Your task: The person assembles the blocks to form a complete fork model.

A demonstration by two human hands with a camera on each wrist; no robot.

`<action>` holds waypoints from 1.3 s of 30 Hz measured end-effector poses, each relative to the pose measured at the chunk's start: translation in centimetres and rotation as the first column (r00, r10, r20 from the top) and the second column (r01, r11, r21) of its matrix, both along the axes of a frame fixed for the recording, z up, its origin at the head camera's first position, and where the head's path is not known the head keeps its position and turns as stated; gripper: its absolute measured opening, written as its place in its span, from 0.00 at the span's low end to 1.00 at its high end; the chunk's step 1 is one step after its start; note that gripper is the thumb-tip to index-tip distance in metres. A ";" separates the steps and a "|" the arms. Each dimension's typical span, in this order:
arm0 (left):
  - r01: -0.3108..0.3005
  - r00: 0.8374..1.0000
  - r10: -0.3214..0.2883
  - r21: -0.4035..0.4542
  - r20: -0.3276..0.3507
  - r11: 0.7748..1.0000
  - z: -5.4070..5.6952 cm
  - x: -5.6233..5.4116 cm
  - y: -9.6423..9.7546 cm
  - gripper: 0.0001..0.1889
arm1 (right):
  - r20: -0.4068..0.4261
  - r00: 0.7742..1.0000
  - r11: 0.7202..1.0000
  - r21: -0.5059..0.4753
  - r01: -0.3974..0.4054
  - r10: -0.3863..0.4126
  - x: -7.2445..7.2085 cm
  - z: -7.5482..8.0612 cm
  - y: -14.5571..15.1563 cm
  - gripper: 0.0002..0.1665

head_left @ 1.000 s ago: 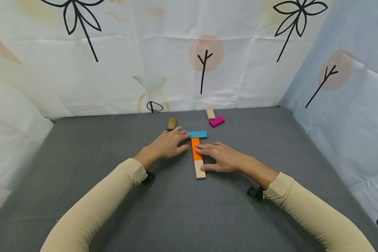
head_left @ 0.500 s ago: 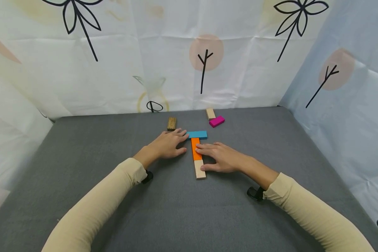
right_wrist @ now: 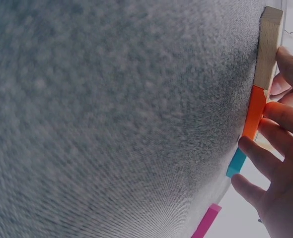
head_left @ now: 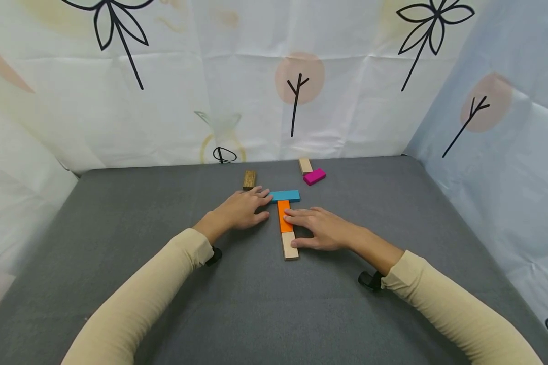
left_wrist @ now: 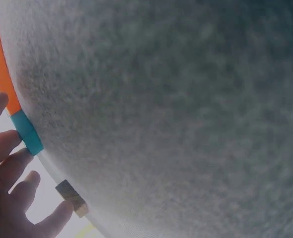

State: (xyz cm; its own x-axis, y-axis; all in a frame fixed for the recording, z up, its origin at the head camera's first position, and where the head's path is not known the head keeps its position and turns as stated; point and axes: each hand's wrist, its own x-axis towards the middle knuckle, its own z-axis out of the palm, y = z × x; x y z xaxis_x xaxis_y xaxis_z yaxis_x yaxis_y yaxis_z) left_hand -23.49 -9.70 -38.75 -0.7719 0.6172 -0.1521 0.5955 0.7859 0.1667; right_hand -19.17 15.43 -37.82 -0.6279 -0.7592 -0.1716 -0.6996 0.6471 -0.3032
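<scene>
My left hand lies with its fingers spread apart, straight and clamped on nothing, their tips at the near-left end of a flat blue rectangular block; how firmly they touch it I cannot tell. My right hand has its fingers stretched out too, thumb well apart from them — the fingertips rest at an orange rectangular block, while the thumb tip meets the side of a pale bare-wood block. Between my two hands these three form a T: the blue one crosswise at the far end of the orange, the pale one end to end with it, nearest me. Just beyond my left fingers lies a dark brown wooden block. Farther out past my right fingertips — well apart from them — are a magenta rectangular block and a second pale wooden block, all on a grey cloth-covered table.
</scene>
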 end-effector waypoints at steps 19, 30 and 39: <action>0.031 0.998 -0.033 0.060 0.045 0.998 0.3 -0.6 -0.3 0.34 | -0.001 1.000 1.000 -0.015 0.005 -0.005 0.0 0.1 0.1 0.42; 0.041 0.998 -0.043 0.064 0.040 0.997 -0.2 -0.8 -0.6 0.34 | -0.010 1.000 1.000 -0.005 0.002 -0.002 0.0 0.0 0.0 0.43; 0.044 0.999 -0.045 0.069 0.019 0.997 -0.2 -0.5 -0.6 0.33 | -0.074 0.997 1.000 -0.011 -0.025 0.024 -0.5 0.2 -0.4 0.42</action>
State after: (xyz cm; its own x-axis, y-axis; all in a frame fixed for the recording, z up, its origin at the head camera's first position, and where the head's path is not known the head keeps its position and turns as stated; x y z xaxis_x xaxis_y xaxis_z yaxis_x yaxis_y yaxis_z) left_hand -23.99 -10.34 -38.94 -0.7409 0.6602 -0.1236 0.6254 0.7452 0.2316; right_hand -19.70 15.07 -37.61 -0.6196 -0.7763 -0.1161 -0.7360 0.6260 -0.2579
